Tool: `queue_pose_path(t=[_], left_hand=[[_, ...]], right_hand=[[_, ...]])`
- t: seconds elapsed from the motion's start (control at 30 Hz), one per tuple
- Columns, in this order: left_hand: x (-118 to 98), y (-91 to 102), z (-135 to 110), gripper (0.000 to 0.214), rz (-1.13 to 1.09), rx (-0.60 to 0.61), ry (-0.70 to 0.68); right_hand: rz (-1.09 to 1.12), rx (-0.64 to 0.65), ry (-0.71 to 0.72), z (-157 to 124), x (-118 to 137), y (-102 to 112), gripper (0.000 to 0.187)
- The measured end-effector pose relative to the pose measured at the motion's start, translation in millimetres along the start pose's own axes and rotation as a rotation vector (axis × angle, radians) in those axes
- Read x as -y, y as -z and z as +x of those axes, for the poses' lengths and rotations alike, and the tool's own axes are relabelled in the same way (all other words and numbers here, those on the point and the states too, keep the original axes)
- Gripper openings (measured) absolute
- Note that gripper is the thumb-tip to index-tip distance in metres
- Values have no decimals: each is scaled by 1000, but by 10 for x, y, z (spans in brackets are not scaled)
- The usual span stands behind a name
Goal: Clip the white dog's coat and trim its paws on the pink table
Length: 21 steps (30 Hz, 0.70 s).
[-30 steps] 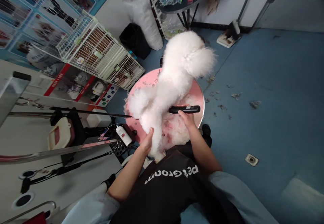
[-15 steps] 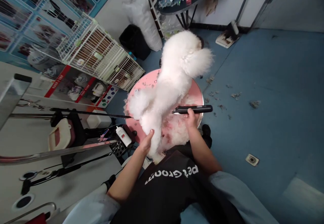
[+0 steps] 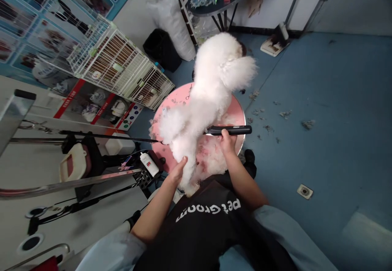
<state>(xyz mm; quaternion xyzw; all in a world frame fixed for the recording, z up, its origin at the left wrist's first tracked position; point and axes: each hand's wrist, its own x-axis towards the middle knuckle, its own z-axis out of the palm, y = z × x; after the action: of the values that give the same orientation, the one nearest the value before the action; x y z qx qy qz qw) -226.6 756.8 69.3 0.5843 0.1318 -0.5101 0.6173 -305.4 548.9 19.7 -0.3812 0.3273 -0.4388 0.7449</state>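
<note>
A fluffy white dog (image 3: 202,111) is on a round pink grooming table (image 3: 237,109). My left hand (image 3: 179,171) is wrapped round one of its legs (image 3: 190,164), which stretches toward my apron. In my right hand (image 3: 228,142) is a black hair clipper (image 3: 232,130), held level. Its blade end meets the coat at the dog's side, and the blade itself is hidden in fur. Loose white fur (image 3: 216,156) covers the table's near part, below the clipper.
A black strap (image 3: 122,137) runs from the left to the dog. A white bottle (image 3: 149,164) and scissors (image 3: 142,178) sit on a side holder. Wire cages (image 3: 122,68) and a black bin (image 3: 161,50) stand beyond. Grey hair clumps (image 3: 308,124) lie on the blue floor.
The clipper and my right hand have shifted a little left, bringing the blade end from beside the coat into it. My left hand keeps its hold on the leg.
</note>
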Motion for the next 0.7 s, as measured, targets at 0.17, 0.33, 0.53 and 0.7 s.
queue_pose_path(t=[0.17, 0.33, 0.53, 0.7], left_hand=[[-11, -12, 14, 61, 3, 23, -2], [-39, 12, 20, 55, -29, 68, 27], [-58, -32, 4, 59, -13, 95, 29], [-90, -27, 31, 61, 39, 85, 9]], right_hand=[[-201, 312, 5, -18, -12, 2, 28], [-86, 190, 25, 69, 66, 167, 26], [-150, 291, -30, -87, 40, -18, 25], [-200, 289, -31, -75, 74, 21, 21]])
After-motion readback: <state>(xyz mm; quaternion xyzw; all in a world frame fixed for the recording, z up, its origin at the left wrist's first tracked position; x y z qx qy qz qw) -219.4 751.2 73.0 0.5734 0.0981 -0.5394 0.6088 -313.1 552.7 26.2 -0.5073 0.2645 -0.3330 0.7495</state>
